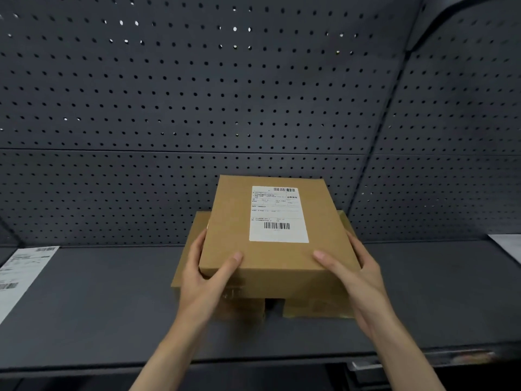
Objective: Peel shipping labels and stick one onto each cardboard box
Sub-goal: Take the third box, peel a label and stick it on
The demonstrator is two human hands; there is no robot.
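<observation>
A brown cardboard box [231,221] with a white shipping label [277,214] stuck on its top is held in both hands. My left hand [207,275] grips its near left corner, thumb on top. My right hand [356,273] grips the near right corner the same way. The box sits on or just above a wider cardboard box [315,309] on the dark shelf [98,306]; I cannot tell whether they touch. The lower box's top is mostly hidden.
A sheet of shipping labels [19,275] lies at the shelf's left edge. Another white sheet [507,245] shows at the far right. A dark pegboard wall [197,94] rises behind the boxes. The shelf's front lip [282,359] runs below my wrists.
</observation>
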